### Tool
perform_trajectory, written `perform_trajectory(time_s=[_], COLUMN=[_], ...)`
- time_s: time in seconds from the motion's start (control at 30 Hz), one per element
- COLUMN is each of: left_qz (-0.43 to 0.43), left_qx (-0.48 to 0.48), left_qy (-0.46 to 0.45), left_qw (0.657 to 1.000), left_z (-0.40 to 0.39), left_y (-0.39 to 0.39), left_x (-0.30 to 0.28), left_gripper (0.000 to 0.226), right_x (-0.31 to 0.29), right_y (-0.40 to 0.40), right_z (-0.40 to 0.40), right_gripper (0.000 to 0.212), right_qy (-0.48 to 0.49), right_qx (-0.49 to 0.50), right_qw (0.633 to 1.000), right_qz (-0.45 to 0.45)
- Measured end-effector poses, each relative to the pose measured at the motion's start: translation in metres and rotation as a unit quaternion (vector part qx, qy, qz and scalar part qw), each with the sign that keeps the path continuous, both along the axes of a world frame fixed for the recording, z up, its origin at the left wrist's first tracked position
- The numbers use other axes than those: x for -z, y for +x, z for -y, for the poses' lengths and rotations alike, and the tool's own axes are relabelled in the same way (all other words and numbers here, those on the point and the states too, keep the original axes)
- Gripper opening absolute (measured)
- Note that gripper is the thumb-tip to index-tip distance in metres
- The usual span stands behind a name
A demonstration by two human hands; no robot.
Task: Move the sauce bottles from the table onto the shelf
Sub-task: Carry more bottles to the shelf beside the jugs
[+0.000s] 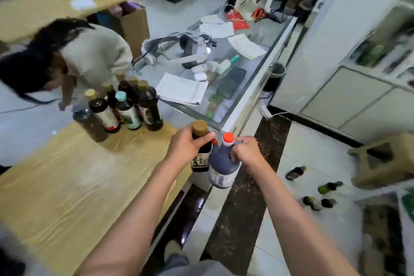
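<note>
My left hand (pixel 187 147) grips the neck of a dark bottle with a gold cap (pixel 200 161). My right hand (pixel 246 152) holds the handle of a large dark jug with a red cap (pixel 220 169). Both bottles hang past the right edge of the wooden table (pixel 67 177), over the floor. Several more sauce bottles (pixel 122 107) stand in a group at the table's far end. The shelf (pixel 380 56) with bottles on it is at the right, blurred.
A person in a light shirt (pixel 94 51) bends over beyond the table. A glass counter (pixel 235 69) with papers and devices runs ahead. Several small bottles (pixel 318 188) lie on the tiled floor at right, near a wooden stool (pixel 385 159).
</note>
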State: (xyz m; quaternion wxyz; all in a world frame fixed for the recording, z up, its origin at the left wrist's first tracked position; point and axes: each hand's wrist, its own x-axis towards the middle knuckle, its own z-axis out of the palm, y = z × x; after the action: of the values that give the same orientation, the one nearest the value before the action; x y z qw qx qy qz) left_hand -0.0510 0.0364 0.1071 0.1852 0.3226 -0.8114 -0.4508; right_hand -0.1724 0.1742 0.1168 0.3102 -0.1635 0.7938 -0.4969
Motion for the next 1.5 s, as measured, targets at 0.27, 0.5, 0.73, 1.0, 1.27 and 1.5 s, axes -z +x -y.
perform_trajectory(time_s=[0.27,0.5,0.73,1.0,1.27,1.5], left_qz=[-0.098,-0.175,-0.219,-0.266,-0.287,-0.296], left_qx=[0.088,0.189,0.320,0.404,0.476,0.548], left_qy=[-0.110,-0.152,-0.106,-0.042,0.005,0.043], left_qw=[0.985,0.954,0.916,0.874,0.831,0.781], left_z=[-0.160,-0.311,-0.445,-0.562,-0.660,-0.740], left_y=[-0.130,-0.240,-0.325,-0.415,-0.533,-0.657], left_x=[-0.098,-0.166,-0.217,-0.262,-0.286,-0.332], left_gripper=[0.081,0.075,0.049,0.056,0.041,0.053], right_x=[-0.106,-0.173,-0.228,-0.264,-0.293,-0.333], right_y=[-0.094,-0.154,-0.205,-0.261,-0.352,-0.458], right_z=[-0.188,-0.340,-0.471,-0.578,-0.666,-0.740], right_gripper=[0.018,0.012,0.013,0.019,0.030,0.028], right_qy=[-0.175,-0.272,-0.285,-0.292,-0.281,-0.286], right_qx=[0.186,0.282,0.399,0.515,0.577,0.612], right_qw=[0.964,0.908,0.845,0.785,0.745,0.702], right_qz=[-0.068,-0.146,-0.216,-0.183,-0.180,-0.226])
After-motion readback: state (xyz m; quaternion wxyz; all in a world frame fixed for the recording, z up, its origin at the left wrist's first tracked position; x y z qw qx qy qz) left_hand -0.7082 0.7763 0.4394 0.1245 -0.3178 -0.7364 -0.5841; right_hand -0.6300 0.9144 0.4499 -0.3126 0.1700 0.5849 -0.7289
